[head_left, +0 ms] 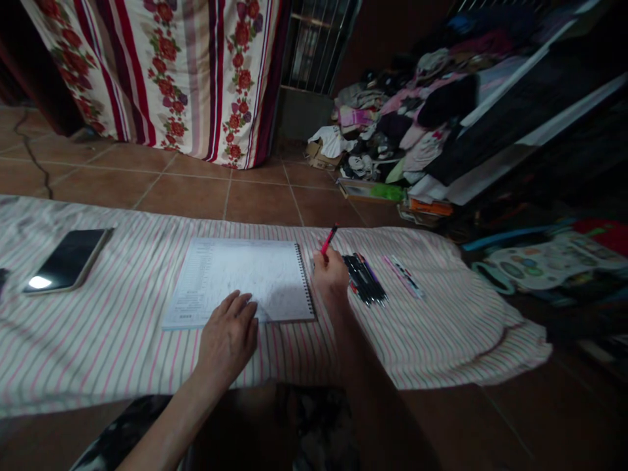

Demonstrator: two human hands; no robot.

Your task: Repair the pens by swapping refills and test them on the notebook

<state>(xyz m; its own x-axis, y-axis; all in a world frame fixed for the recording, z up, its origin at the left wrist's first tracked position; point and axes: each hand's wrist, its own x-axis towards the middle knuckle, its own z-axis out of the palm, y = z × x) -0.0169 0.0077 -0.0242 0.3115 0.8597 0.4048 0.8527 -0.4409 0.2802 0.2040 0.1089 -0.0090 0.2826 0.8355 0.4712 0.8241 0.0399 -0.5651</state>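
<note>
1 red pen (326, 243) in the right hand (332, 276), left hand (229, 333) on a spiral-bound notebook (275, 268)

The right hand's fingers are curled closed around the red pen, whose dark end points up and away; its lower end is hidden. This hand is just right of the notebook's coil; whether it touches the striped cloth (441, 333) below, I cannot tell. The left hand is loosely open, palm down, its 4 fingers nearly straight and close together, fingertips on the near part of the page, with nothing visible in its grasp.

The notebook lies open-faced on the cloth. Right of the right hand lies a cluster of black pens (366, 281), with slim pink-and-white pens (403, 276) farther right. A smartphone (69, 260) lies well left.
</note>
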